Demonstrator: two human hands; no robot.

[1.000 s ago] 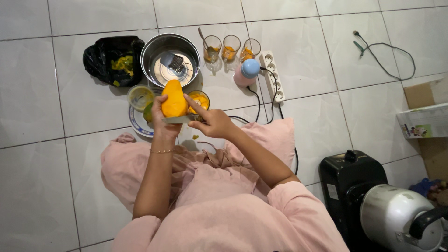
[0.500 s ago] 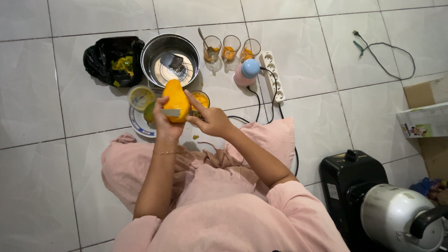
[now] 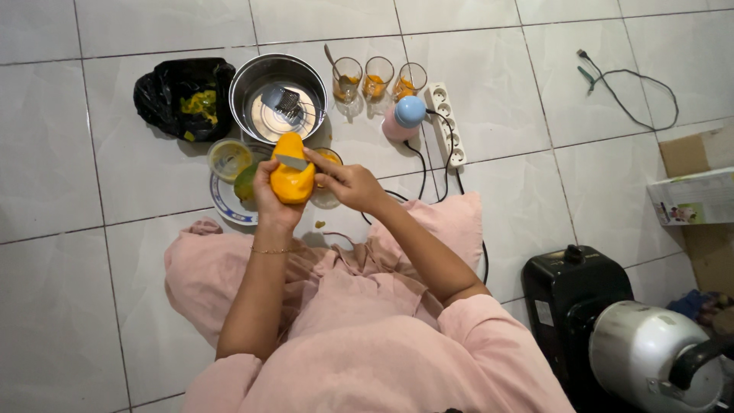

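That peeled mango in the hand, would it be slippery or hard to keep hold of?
Probably slippery: the peeled mango shows bare, glossy orange flesh with no skin left. It likely feels soft, since the knife in the right hand lies across it. The left hand cups it from below, which suggests some weight.

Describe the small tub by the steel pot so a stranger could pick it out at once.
Start at the big steel pot at the top of the tiled floor. Just below its left edge, beside the blue-rimmed plate, sits the tub. It is the only round, clear plastic one with a yellowish inside; the black bag to its upper left is dark and crumpled, and the glasses stand far right.
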